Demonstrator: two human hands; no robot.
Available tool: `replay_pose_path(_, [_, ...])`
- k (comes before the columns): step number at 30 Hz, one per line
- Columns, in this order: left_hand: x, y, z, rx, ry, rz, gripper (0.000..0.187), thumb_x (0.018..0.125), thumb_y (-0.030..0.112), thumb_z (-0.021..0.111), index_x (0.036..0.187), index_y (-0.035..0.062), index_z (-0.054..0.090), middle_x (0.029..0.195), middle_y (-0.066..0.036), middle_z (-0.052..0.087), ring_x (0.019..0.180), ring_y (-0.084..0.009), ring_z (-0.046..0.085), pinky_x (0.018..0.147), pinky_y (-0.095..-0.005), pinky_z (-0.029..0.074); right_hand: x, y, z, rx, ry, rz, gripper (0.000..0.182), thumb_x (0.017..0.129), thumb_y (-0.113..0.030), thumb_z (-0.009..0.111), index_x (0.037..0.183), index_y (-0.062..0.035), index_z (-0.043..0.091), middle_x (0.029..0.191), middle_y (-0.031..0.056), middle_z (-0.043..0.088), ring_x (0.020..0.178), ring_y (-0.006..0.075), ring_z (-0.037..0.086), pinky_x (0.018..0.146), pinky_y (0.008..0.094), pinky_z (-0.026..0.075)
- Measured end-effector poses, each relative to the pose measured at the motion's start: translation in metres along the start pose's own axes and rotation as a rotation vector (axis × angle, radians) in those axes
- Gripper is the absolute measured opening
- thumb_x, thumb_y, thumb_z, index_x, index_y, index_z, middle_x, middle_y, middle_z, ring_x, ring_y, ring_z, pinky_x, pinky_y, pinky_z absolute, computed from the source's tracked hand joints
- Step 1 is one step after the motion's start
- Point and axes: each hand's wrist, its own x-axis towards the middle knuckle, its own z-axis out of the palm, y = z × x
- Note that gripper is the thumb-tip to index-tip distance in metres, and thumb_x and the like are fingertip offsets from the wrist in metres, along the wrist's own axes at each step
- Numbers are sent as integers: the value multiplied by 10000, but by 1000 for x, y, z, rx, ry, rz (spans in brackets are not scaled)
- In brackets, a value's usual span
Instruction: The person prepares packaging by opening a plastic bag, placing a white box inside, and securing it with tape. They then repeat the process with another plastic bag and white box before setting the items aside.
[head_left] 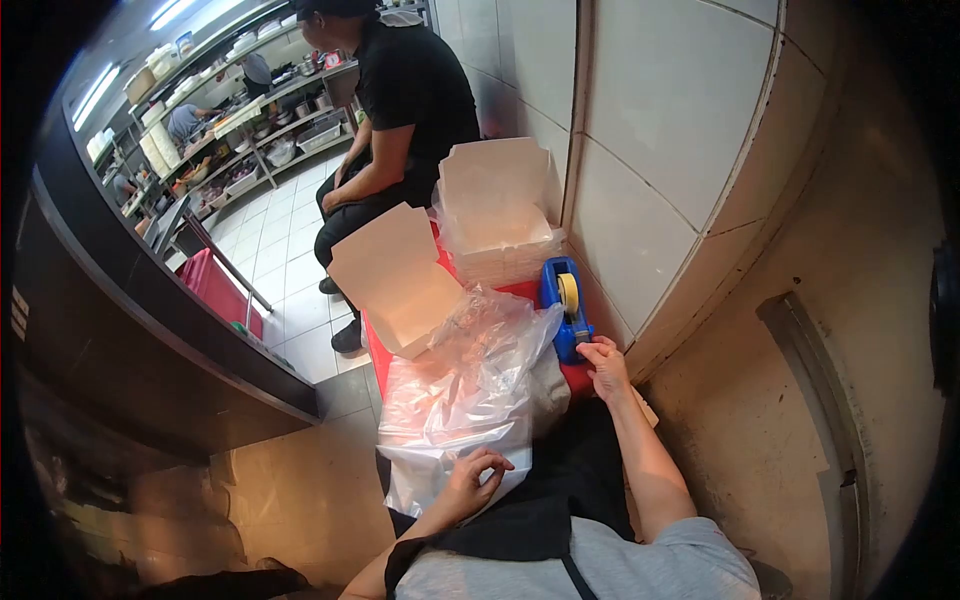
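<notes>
My right hand (608,368) pinches at the front, cutter end of a blue tape dispenser (553,272), where the tape comes off; the strip itself is too small to make out clearly. A yellow roll (569,292) sits in the dispenser. Over my lap, my left hand (474,484) is curled with thumb and fingers close together, above a pile of clear plastic bags (450,410). Whatever it may hold is hidden. Beyond the bags stands an open cardboard box (395,275) with its lid raised.
Behind, a second open box (495,190) rests on a plastic-wrapped stack against the tiled wall (670,120). These things lie on a red surface (525,290). A seated person in black (415,90) is close by on the left. Kitchen shelves (270,150) with pots and containers stand farther back.
</notes>
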Motion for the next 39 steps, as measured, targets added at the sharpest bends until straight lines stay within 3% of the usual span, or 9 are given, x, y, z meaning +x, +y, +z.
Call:
replay_pose_path(6, [6, -2, 5, 73, -18, 50, 130, 770, -19, 602, 880, 50, 610, 877, -107, 595, 857, -278, 588, 755, -332, 461, 17, 24, -7, -310, 74, -198, 207, 728, -195, 768, 690, -13, 674, 1093, 51, 448, 1055, 155, 435, 867, 296, 393])
replay_pose_path(12, [4, -3, 6, -2, -16, 26, 143, 767, -19, 608, 888, 57, 607, 883, -104, 595, 859, -274, 592, 759, -336, 459, 27, 6, -11, -811, 53, -552, 223, 684, -166, 773, 633, 0, 633, 947, 92, 538, 852, 222, 555, 753, 323, 446])
replay_pose_path(21, [9, 5, 10, 6, -47, -2, 139, 780, -2, 596, 900, 61, 628, 905, -100, 600, 891, -275, 587, 802, -340, 448, 44, -12, -36, -1201, -131, -649, 143, 656, -86, 719, 642, 13, 618, 745, 119, 599, 703, 251, 599, 632, 330, 475])
replay_pose_path(22, [10, 5, 10, 1, -43, -1, 141, 780, -2, 595, 902, 61, 630, 905, -102, 601, 894, -276, 587, 806, -339, 448, 40, -10, -40, -1263, -172, -500, 118, 692, -85, 712, 684, 8, 639, 832, 107, 605, 707, 223, 604, 620, 324, 479])
replay_pose_path(26, [12, 0, 10, -63, -13, -36, 146, 788, -2, 593, 923, 41, 630, 923, -108, 615, 912, -250, 591, 837, -319, 444, 1, -25, -25, -837, -151, -414, 140, 733, -126, 692, 795, -2, 677, 935, 92, 600, 727, 199, 614, 686, 302, 501])
replay_pose_path(31, [42, 10, -2, -119, 86, 60, 166, 815, 12, 588, 976, 27, 626, 894, -118, 604, 857, -214, 600, 781, -302, 463, -72, -39, 11, -912, -132, -485, 135, 735, -75, 670, 845, 4, 661, 877, 86, 588, 815, 178, 592, 714, 298, 488])
replay_pose_path(35, [61, 7, 3, -325, 45, -159, 232, 877, 124, 583, 1079, 12, 611, 997, -103, 619, 978, -183, 578, 843, -289, 444, -118, -45, 41, -276, -350, -69, 197, 775, 5, 605, 970, -4, 632, 965, 58, 606, 893, 146, 589, 768, 261, 477])
replay_pose_path(36, [63, -4, 4, -422, -43, -258, 346, 945, 287, 482, 1148, 27, 587, 1083, -90, 613, 1057, -183, 550, 899, -289, 406, -127, -49, 48, -104, -403, 54, 222, 782, 23, 590, 1000, -5, 623, 987, 54, 609, 911, 142, 589, 782, 252, 473])
replay_pose_path(39, [68, 3, -5, -793, -132, -437, 516, 974, 411, 320, 1234, 9, 514, 1186, -98, 564, 1127, -205, 511, 989, -346, 341, -141, -58, 62, -44, -523, 157, 299, 782, 55, 566, 1072, -13, 589, 1026, 48, 609, 945, 135, 582, 819, 244, 458])
